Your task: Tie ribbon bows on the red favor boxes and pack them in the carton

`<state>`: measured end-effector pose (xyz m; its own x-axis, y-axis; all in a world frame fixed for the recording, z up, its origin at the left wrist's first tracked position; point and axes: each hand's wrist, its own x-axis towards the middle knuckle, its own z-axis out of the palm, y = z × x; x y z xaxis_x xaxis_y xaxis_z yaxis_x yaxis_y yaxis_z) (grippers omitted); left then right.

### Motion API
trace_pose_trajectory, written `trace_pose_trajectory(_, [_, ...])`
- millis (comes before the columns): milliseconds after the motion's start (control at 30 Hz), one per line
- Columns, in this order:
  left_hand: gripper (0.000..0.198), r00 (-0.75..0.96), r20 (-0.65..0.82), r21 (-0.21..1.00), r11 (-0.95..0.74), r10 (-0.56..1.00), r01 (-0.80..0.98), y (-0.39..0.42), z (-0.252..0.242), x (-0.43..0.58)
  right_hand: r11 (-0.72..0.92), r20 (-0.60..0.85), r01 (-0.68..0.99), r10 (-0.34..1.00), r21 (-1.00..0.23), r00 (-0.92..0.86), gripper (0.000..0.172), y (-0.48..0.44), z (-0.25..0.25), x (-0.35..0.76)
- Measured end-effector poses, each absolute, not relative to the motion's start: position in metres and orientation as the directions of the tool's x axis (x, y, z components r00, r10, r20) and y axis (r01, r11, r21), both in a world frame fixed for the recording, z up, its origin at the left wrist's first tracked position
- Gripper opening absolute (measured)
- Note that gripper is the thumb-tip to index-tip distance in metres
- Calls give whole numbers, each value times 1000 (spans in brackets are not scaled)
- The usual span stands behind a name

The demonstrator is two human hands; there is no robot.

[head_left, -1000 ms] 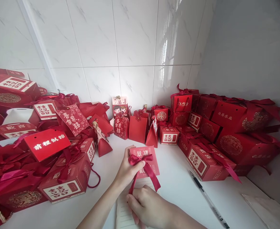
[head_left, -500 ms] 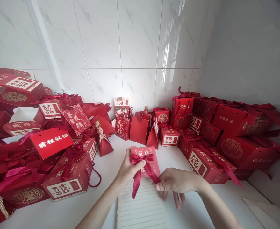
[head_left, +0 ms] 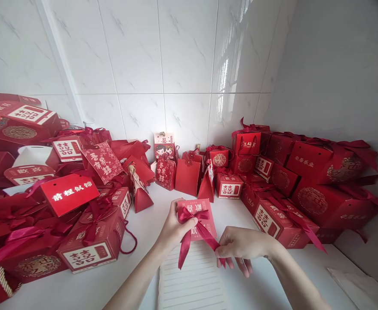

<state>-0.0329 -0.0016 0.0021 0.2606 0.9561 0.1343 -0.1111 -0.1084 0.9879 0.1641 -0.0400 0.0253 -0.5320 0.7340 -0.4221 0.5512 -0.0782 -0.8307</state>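
A small red gift box (head_left: 201, 217) with white characters and a dark red ribbon bow (head_left: 190, 215) is held above the white counter. My left hand (head_left: 172, 230) grips the box at its left side, thumb pressed on the bow's knot. My right hand (head_left: 240, 245) pinches the end of the right ribbon tail (head_left: 210, 239) between thumb and forefinger, the other fingers hanging loose. The left ribbon tail (head_left: 185, 249) dangles over a lined white notepad (head_left: 193, 280) lying under the hands.
Piles of red gift boxes and bags crowd the counter: a big heap at left (head_left: 59, 198), a row along the tiled wall (head_left: 189, 168), stacked boxes at right (head_left: 305, 181). A white sheet (head_left: 359, 286) lies at the lower right corner.
My right hand left the lower ribbon tail, swung to the right of the box and took the right tail, pulling it outward. The pen on the counter is now hidden behind my right arm.
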Motion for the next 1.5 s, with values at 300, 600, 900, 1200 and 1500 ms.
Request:
trace_pose_trajectory(300, [44,263,118,989,-90,958,-118,-1,2,-33,-75,-445,615,758,-785,-476,26,-43,29,170])
trace_pose_trajectory(600, [45,266,115,988,-81,957,-135,1,-1,-34,-110,-542,693,713,-713,-444,22,-33,27,178])
trace_pose_trajectory(900, [43,253,102,991,-76,962,-110,0,3,-33,67,-60,519,973,-852,-224,36,-24,24,180])
trace_pose_trajectory(1200, [75,207,205,979,-201,957,-41,2,-10,-33,376,432,356,897,-856,91,33,-17,0,130])
trace_pose_trajectory(1500, [13,17,515,829,-503,857,245,0,-13,-32,378,408,231,907,-897,101,31,-15,-6,127])
